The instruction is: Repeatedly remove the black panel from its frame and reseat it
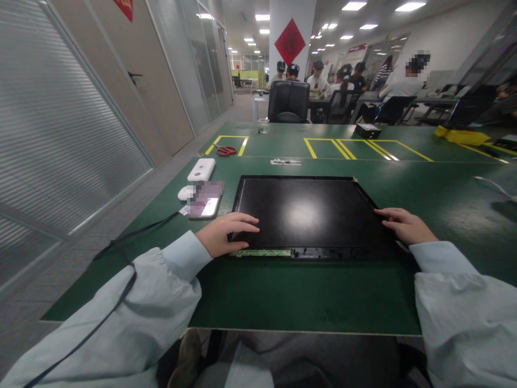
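"How is the place?"
"The green desk (pixel 302 302) has yellow tape marks (pixel 325 141); people (pixel 319 81) sit in the office behind, upper right."
"Any container?"
"A clear cup (pixel 263 126), top centre of the desk; its content I cannot tell."
"And your hands?"
"The black panel (pixel 302 210) lies at centre. My left hand (pixel 222 234) is open, spread over its left edge. My right hand (pixel 407 226) has fingers at the right edge; if it grips, I cannot tell."
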The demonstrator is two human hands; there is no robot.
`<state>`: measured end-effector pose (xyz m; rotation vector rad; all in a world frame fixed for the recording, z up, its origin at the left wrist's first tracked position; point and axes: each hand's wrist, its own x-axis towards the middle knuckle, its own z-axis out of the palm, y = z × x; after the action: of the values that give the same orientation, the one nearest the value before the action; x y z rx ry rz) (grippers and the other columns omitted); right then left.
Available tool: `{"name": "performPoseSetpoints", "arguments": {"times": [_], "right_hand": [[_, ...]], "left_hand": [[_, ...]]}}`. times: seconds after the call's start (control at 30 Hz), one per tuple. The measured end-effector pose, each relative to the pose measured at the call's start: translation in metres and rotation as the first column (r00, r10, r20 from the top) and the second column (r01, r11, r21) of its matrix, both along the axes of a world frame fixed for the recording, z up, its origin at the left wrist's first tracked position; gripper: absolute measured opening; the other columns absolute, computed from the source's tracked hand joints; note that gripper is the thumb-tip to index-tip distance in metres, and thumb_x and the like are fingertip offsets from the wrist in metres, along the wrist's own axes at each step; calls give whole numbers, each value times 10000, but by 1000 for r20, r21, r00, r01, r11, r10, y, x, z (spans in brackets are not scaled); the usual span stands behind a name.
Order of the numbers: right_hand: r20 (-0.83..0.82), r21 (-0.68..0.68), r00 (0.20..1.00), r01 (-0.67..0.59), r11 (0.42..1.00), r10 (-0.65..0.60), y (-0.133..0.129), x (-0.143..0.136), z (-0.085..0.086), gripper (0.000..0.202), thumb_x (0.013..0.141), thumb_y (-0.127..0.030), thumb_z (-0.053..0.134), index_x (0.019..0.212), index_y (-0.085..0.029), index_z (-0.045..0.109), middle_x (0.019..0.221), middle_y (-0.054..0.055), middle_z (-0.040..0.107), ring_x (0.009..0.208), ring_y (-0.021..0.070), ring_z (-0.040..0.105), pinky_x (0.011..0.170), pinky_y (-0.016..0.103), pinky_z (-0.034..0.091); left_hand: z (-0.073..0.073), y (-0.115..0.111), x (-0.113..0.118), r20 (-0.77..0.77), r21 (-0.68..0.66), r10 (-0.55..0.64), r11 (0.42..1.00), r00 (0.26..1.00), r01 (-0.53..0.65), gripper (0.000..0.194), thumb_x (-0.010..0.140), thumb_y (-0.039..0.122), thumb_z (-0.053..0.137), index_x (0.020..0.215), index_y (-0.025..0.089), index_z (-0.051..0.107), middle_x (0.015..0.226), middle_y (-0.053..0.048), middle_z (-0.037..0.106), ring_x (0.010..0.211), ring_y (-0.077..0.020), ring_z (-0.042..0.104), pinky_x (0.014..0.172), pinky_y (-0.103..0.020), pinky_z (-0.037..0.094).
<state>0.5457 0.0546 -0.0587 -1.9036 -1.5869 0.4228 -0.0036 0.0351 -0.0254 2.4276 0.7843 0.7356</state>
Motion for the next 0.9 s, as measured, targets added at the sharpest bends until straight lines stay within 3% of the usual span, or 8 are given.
{"name": "performPoseSetpoints", "arguments": {"times": [0.5, 0.7, 0.8, 0.9], "right_hand": [[28, -10, 1000, -12, 1000, 12, -2, -3, 2, 332, 730, -270, 622, 997, -225, 815, 1195, 126, 710, 1027, 281, 664, 1041, 438, 500], [67, -2, 997, -34, 999, 34, 2, 2, -3, 371, 734, -248, 618, 1050, -225, 811, 1152, 110, 710, 1006, 252, 664, 1021, 394, 508], [76, -6, 997, -23, 1000, 24, 1, 0, -3, 379, 757, -245, 621, 1084, -226, 812, 1134, 107, 707, 1027, 251, 661, 1026, 377, 504], [85, -22, 996, -19, 1000, 21, 0, -5, 0, 383, 781, -232, 602, 1102, -219, 811, 1170, 123, 697, 1105, 270, 659, 1069, 376, 488]], "left_hand": [[-7, 6, -4, -45, 44, 40, 998, 998, -38, 374, 886, 356, 765, 1246, 256, 769, 1368, -131, 713, 1266, -302, 663, 1145, -491, 489], [-15, 8, -8, -131, 172, 198, 970, 971, -174, 584, 837, 482, 825, 1353, 231, 715, 1585, -207, 509, 1469, -406, 460, 1219, -615, 358], [-20, 9, -11, -163, 161, 267, 957, 950, -241, 704, 790, 550, 851, 1399, 238, 685, 1637, -216, 435, 1511, -443, 394, 1228, -637, 334], [-23, 10, -13, -178, 119, 260, 963, 949, -241, 732, 792, 571, 841, 1414, 224, 673, 1639, -230, 424, 1497, -444, 419, 1218, -627, 357]]}}
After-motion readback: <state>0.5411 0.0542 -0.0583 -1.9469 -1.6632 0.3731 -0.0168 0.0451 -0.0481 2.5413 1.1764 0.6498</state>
